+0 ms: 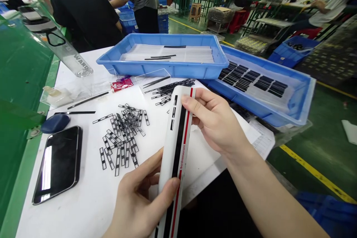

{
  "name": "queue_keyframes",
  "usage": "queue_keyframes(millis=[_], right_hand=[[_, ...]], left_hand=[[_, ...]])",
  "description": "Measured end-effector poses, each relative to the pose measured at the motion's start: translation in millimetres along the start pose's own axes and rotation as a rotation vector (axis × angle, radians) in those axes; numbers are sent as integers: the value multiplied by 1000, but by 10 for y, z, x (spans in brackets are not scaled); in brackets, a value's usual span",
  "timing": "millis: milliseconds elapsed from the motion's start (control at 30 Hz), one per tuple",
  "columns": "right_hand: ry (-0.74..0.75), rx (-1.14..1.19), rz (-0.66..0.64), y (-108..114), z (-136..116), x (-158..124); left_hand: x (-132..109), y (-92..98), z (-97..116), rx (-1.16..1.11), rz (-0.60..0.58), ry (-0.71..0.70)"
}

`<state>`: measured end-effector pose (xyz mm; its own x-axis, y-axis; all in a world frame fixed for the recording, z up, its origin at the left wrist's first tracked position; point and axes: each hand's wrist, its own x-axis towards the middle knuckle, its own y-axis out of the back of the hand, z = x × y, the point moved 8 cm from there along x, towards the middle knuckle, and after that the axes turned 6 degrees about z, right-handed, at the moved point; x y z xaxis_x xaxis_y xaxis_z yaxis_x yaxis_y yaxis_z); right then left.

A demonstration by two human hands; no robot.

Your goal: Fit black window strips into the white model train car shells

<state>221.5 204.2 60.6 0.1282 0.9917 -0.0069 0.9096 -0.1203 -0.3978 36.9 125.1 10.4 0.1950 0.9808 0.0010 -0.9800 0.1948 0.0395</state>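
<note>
Near the centre of the frame, the upper end of a white shell (pixel 176 148) is being pinched by the right hand (pixel 219 122), its thumb being laid across the red stripe and its fingers being held bent behind the right edge. Lower down, the same shell is being pinched by the left hand (pixel 136 193), the thumb being pressed near the stripe and the fingers being partly hidden behind the left side. By this spaced grip, the long body is presumably being steadied and its marked face being turned into view. The rounded end is being pointed toward the top of the frame; the long axis is being slanted from bottom centre upward and slightly rightward (the word "Bordrestaurant" is being read upward along it).

Left of the shell, a heap of small black frames (pixel 122 130) is being carried by the white bench (pixel 92 197), probably for easy picking. Behind them, dark strips (pixel 164 91) are being bunched. Farther up, white sheets are being held in a blue tray (pixel 139 68); at right, rows of black pieces are being contained in another tray (pixel 302 98). At lower left, a phone (pixel 60 163) is being supported.
</note>
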Motion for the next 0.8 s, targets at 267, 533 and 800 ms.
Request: queue_keyframes(millis=[267,533,800], right_hand=[[115,-112,77,86,-99,-38],[46,-116,14,167,-186,-91],[-76,-189,-259,-107,-191,-668]], left_hand=[[-37,-135,6,-182,2,194],[-1,-227,101,-358,-136,183],[113,-114,488,-83,-49,127]])
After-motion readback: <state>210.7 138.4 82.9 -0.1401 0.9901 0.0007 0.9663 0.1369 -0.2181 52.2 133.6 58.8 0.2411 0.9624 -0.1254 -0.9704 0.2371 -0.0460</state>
